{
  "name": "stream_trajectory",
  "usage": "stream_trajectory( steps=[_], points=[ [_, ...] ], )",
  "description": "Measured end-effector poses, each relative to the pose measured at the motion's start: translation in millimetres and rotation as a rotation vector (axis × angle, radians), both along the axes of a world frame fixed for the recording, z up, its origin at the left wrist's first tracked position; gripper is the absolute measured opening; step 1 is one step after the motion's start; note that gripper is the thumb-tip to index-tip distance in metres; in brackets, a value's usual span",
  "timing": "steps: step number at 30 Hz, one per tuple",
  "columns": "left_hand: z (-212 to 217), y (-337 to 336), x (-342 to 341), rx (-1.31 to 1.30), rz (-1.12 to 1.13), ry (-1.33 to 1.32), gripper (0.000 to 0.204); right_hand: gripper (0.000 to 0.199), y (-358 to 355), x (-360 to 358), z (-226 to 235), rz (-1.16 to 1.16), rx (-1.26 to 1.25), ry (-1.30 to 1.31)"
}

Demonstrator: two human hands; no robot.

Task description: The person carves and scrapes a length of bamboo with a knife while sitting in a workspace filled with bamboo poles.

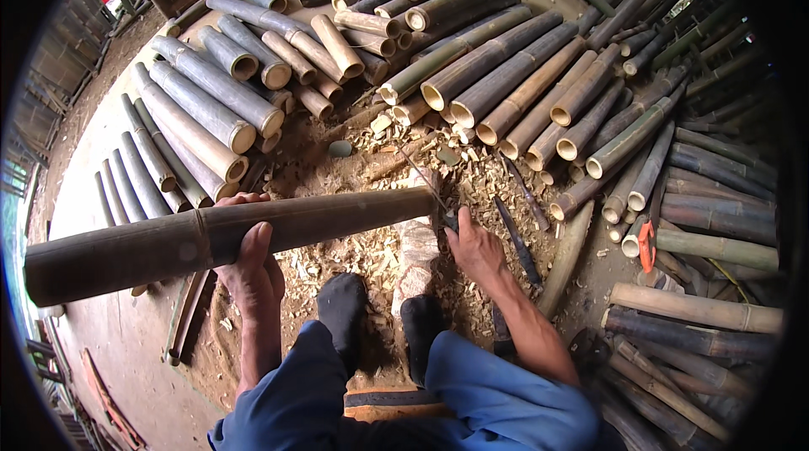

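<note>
Pale wood chips (pixel 375 261) litter a brown dirt floor (pixel 299 160), ringed on the far side and the right by cut bamboo lengths (pixel 506 64). Across the near middle lies one dark bamboo culm (pixel 143 250), its long axis running from the left, slightly nearer, to the right, slightly farther. The left hand (pixel 257 261) is clamped around it about midway, thumb on the near side and fingers over the far side. The right hand (pixel 478 250) is just beside the culm's right end, so it is the nearer hand to that tip; it is closed on a dark tool (pixel 451 219) (its exact kind is hard to make out, half hidden by the fist). Below that end, a pale log (pixel 419 253) runs toward the near side between two dark-socked feet (pixel 343 308). Right of the log, a long dark blade-like strip (pixel 517 240) lies among the chips, and farther right sits an orange-handled tool (pixel 646 245). Nothing visible stands between the right hand and the tip.
</note>
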State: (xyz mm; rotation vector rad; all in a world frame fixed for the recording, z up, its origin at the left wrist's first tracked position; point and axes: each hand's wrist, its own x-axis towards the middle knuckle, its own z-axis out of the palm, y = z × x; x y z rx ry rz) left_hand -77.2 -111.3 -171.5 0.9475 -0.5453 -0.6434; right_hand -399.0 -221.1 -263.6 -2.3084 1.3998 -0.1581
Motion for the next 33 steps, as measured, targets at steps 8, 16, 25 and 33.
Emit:
stream_trajectory(
  steps=[8, 16, 25, 33],
  points=[
    [9, 1, 3, 0.04, 0.038, 0.022, 0.054, 0.02, 20, 30, 91, -0.001, -0.179, -0.464],
    [5, 2, 15, -0.01, -0.027, -0.081, 0.051, 0.021, 2, 21, 16, -0.08, 0.084, -0.058],
    [-1, 0, 11, 0.014, -0.082, -0.049, 0.051, 0.027, 18, 15, 19, -0.01, -0.178, -0.333],
    [-14, -1, 24, -0.045, -0.125, -0.071, 0.054, 0.035, 11, 14, 51, -0.193, 0.155, -0.113]
  ],
)
